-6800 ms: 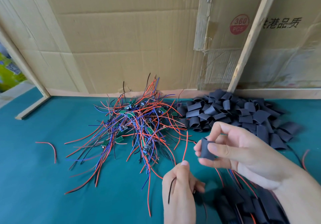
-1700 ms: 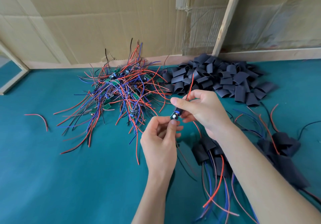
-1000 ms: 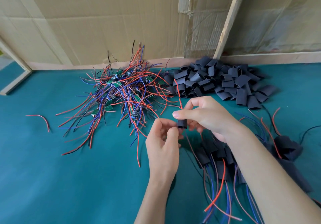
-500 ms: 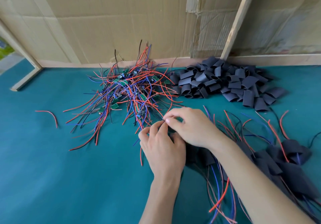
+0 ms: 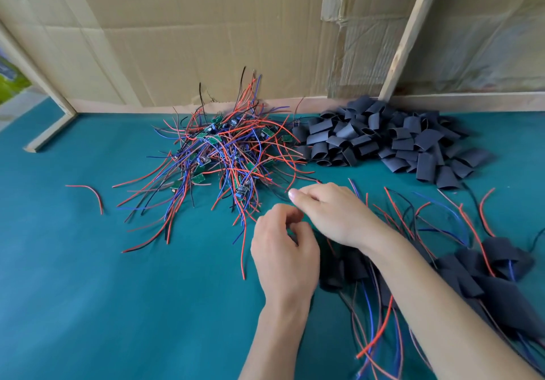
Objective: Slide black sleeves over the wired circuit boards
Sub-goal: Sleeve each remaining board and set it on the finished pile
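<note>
Lowering to the finished pile (image 5: 486, 264), right hand (image 5: 333, 214) and left hand (image 5: 283, 249) look loosely curled, grip unclear; sleeved board apparently set down, next unit due.

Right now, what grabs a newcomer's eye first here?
The tangle of wired boards, red, blue and black leads splayed over the teal table, centre back. To its right, a heap of black sleeves against the cardboard wall. In front, the left hand and right hand meet low over the table.

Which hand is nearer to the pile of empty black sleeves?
Right. The right hand lies below the pile of empty black sleeves; the left hand is farther down-left.
</note>
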Demonstrator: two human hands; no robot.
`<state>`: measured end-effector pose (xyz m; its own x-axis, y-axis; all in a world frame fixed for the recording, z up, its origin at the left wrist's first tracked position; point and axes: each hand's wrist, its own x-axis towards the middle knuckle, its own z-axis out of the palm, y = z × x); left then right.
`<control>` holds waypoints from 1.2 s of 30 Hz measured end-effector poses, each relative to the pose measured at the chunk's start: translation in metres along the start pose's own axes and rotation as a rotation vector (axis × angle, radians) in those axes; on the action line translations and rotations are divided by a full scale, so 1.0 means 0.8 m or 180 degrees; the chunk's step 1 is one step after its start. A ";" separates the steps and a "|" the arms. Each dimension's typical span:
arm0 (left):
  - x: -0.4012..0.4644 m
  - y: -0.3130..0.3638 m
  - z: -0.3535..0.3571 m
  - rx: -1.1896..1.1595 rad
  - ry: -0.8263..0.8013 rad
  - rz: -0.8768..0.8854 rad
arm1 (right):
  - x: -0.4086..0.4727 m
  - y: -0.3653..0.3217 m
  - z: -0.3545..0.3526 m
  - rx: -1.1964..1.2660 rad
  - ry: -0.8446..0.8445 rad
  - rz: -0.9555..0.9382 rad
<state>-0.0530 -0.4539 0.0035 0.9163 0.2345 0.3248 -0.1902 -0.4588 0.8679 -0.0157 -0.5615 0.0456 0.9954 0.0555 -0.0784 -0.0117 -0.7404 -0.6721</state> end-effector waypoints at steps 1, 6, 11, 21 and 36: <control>-0.001 0.001 0.000 0.0030 -0.0091 0.0053 | 0.000 0.003 -0.006 0.0005 0.0043 0.0024; -0.018 0.008 0.007 0.0793 -0.1208 0.0344 | 0.001 0.021 -0.036 -0.0010 0.0473 0.0040; -0.037 0.016 0.006 0.0917 -0.1392 0.0620 | -0.008 0.020 -0.063 0.0084 0.0717 0.0074; -0.073 0.016 -0.012 0.0671 -0.1658 0.0829 | -0.125 0.121 -0.174 -0.0029 0.1094 0.1307; -0.122 0.083 0.108 0.0004 -0.2140 0.0680 | -0.162 0.164 -0.117 -0.0352 0.1202 0.1217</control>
<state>-0.1245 -0.5813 -0.0031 0.8782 -0.4410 0.1851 -0.3902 -0.4369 0.8105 -0.1369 -0.7284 0.0367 0.8875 -0.4605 -0.0184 -0.3894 -0.7278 -0.5645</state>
